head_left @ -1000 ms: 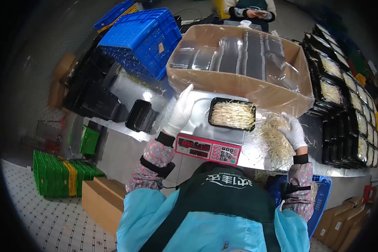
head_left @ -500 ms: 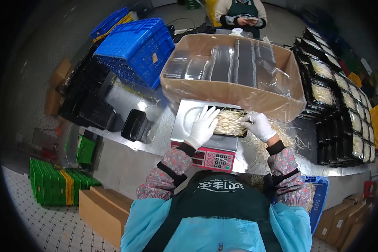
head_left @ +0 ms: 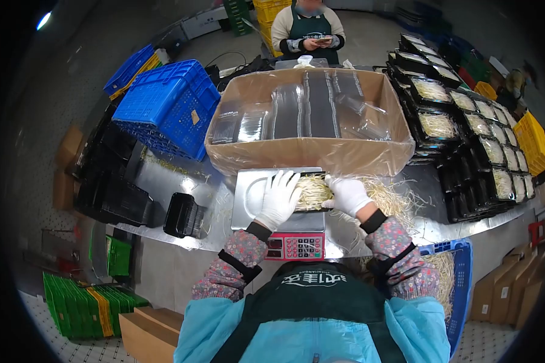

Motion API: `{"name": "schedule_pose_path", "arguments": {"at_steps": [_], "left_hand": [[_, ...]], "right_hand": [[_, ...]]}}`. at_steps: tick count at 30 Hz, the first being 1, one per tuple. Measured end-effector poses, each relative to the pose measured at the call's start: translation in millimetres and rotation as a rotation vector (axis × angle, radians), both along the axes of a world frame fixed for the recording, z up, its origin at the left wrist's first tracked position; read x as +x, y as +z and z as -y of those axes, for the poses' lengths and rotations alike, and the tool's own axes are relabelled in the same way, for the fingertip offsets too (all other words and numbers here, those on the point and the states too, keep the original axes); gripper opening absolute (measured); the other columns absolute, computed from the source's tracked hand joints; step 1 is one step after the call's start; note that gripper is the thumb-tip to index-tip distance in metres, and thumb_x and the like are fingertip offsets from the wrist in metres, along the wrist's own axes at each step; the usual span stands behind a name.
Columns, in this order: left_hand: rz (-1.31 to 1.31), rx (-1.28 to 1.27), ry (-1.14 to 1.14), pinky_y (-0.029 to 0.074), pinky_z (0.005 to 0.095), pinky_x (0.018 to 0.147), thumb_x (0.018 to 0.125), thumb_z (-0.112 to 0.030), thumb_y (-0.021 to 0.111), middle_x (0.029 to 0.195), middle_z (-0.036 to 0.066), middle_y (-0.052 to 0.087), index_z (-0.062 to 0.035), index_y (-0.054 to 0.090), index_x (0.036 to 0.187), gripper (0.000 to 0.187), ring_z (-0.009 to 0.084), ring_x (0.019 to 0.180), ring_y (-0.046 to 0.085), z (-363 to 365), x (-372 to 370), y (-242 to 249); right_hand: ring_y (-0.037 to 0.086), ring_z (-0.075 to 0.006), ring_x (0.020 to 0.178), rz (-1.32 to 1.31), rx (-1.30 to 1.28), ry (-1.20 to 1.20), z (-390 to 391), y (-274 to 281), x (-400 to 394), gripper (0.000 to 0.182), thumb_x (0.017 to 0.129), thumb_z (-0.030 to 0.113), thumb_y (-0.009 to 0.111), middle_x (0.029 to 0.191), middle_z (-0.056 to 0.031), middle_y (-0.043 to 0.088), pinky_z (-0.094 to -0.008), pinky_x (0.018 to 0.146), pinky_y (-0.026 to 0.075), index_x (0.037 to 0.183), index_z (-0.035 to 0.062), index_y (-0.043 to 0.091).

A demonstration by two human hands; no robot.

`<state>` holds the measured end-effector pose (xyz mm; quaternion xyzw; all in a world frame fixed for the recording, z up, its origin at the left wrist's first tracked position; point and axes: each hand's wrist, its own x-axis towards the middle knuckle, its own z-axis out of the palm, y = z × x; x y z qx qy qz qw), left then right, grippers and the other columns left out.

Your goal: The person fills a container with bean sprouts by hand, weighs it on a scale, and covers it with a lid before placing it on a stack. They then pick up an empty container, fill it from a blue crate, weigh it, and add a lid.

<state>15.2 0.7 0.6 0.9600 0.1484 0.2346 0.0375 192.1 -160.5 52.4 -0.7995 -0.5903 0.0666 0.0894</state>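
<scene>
Head view: our left hand (head_left: 278, 199) lies open, palm down, its spread fingers over the left end of a black tray (head_left: 312, 210) of pale sprouts (head_left: 312, 192). Our right hand (head_left: 348, 196) has its fingers bent at the tray's right end; we cannot tell whether they pinch the rim, some sprouts, or nothing. So the tray sits between our two hands, both about equally near, with its long axis running left to right and its near long edge facing us.

Under it we have the scale's metal plate (head_left: 246, 215), reaching out past our left hand, with the red keypad panel (head_left: 295, 247) on our side. Just right of the right hand, loose sprouts (head_left: 384, 202) spread over the metal table (head_left: 224, 239), leaving little bare surface there. Beyond the plate, the near wall of a large carton (head_left: 309, 154) rises close and limits forward reach. To our left, past the plate's edge, there is more sideways room before a separate black container (head_left: 181, 215). Towards us, the table's edge runs just short of the panel.

Farther right stand stacked filled packs (head_left: 436, 124); farther left, a blue crate (head_left: 160, 106) leans beside the carton.
</scene>
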Motion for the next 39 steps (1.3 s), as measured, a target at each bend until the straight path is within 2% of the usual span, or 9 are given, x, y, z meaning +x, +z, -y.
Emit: {"name": "schedule_pose_path", "arguments": {"at_steps": [2, 11, 17, 20, 23, 28, 31, 34, 39], "left_hand": [[-0.006, 0.010, 0.017, 0.031, 0.0490, 0.109, 0.094, -0.029, 0.055, 0.133, 0.013, 0.055, -0.0079, 0.056, 0.132, 0.043, 0.0334, 0.128, 0.045, 2.1, 2.2, -0.5], [-0.029, -0.055, 0.026, 0.030, 0.0572, 0.108, 0.095, -0.032, 0.052, 0.141, 0.013, 0.049, -0.0104, 0.052, 0.136, 0.046, 0.0366, 0.132, 0.041, -2.3, -4.6, -9.0], [0.244, -0.400, 0.022, 0.031, 0.0458, 0.112, 0.094, -0.018, 0.057, 0.144, 0.020, 0.045, -0.0026, 0.046, 0.140, 0.050, 0.0382, 0.135, 0.040, -12.7, -28.0, 14.1], [0.269, -0.339, 0.041, 0.034, 0.0435, 0.111, 0.094, -0.017, 0.058, 0.140, 0.023, 0.048, 0.0019, 0.045, 0.139, 0.051, 0.0391, 0.132, 0.043, -24.0, -36.5, 9.9], [0.215, -0.228, 0.037, 0.034, 0.0450, 0.110, 0.093, -0.020, 0.059, 0.137, 0.024, 0.050, 0.0046, 0.045, 0.138, 0.053, 0.0396, 0.130, 0.044, -22.3, -25.7, 19.4], [0.098, -0.125, -0.191, 0.044, 0.0454, 0.094, 0.092, -0.028, 0.059, 0.119, 0.020, 0.058, 0.0014, 0.053, 0.130, 0.048, 0.0369, 0.109, 0.054, -3.5, 19.2, 3.1], [0.052, -0.046, -0.257, 0.047, 0.0435, 0.077, 0.092, -0.032, 0.058, 0.098, 0.014, 0.058, -0.0021, 0.060, 0.112, 0.035, 0.0311, 0.090, 0.056, -6.1, 32.3, -2.3], [-0.104, -0.077, -0.213, 0.047, 0.0436, 0.076, 0.094, -0.035, 0.055, 0.096, 0.014, 0.058, -0.0045, 0.061, 0.100, 0.032, 0.0315, 0.090, 0.055, -11.9, 38.8, -0.9], [-0.053, -0.126, -0.240, 0.047, 0.0440, 0.084, 0.092, -0.036, 0.059, 0.103, 0.016, 0.059, -0.0019, 0.059, 0.115, 0.041, 0.0338, 0.096, 0.057, -8.7, 33.6, 0.8]], "right_hand": [[0.069, -0.0349, 0.079, 0.044, -0.007, 0.065, -13.2, -20.4, -0.6, 0.029, 0.077, 0.036, 0.073, 0.079, -0.0164, 0.070, -0.0448, 0.071, 0.054, 0.081, 0.0082, 0.070], [0.067, -0.0352, 0.079, 0.001, 0.149, 0.021, 15.0, 15.1, 33.8, 0.018, 0.080, 0.028, 0.069, 0.079, -0.0155, 0.067, -0.0450, 0.073, 0.053, 0.077, 0.0100, 0.068], [0.067, -0.0344, 0.076, -0.209, 0.255, -0.303, 77.4, 34.6, 77.0, 0.024, 0.081, 0.031, 0.074, 0.076, -0.0163, 0.068, -0.0421, 0.070, 0.052, 0.080, 0.0070, 0.073], [0.068, -0.0338, 0.079, 0.014, -0.045, -0.305, 96.7, 4.2, 99.1, 0.033, 0.077, 0.034, 0.077, 0.082, -0.0160, 0.070, -0.0422, 0.072, 0.053, 0.093, 0.0060, 0.072], [0.062, -0.0358, 0.109, 0.001, -0.238, -0.278, 81.9, 14.2, 84.8, 0.088, 0.071, 0.041, 0.082, 0.119, -0.0197, 0.063, -0.0418, 0.091, 0.051, 0.143, 0.0089, 0.041], [0.045, -0.0435, 0.130, -0.158, 0.133, 0.010, 2.9, 15.4, 25.9, 0.109, 0.068, 0.038, 0.085, 0.148, -0.0268, 0.036, -0.0426, 0.107, 0.040, 0.151, 0.0053, 0.023], [0.064, -0.0367, 0.103, 0.046, -0.083, 0.056, -26.8, -2.0, 17.7, 0.056, 0.071, 0.026, 0.081, 0.111, -0.0218, 0.065, -0.0440, 0.084, 0.054, 0.116, 0.0021, 0.059], [0.068, -0.0348, 0.088, 0.164, 0.057, 0.017, -38.6, -41.8, 14.6, 0.021, 0.076, 0.020, 0.073, 0.087, -0.0163, 0.069, -0.0447, 0.075, 0.055, 0.089, 0.0052, 0.067], [0.067, -0.0362, 0.080, 0.007, 0.132, 0.026, -19.9, -9.2, 21.1, 0.016, 0.077, 0.023, 0.070, 0.080, -0.0165, 0.068, -0.0466, 0.073, 0.054, 0.079, 0.0075, 0.069]]}}
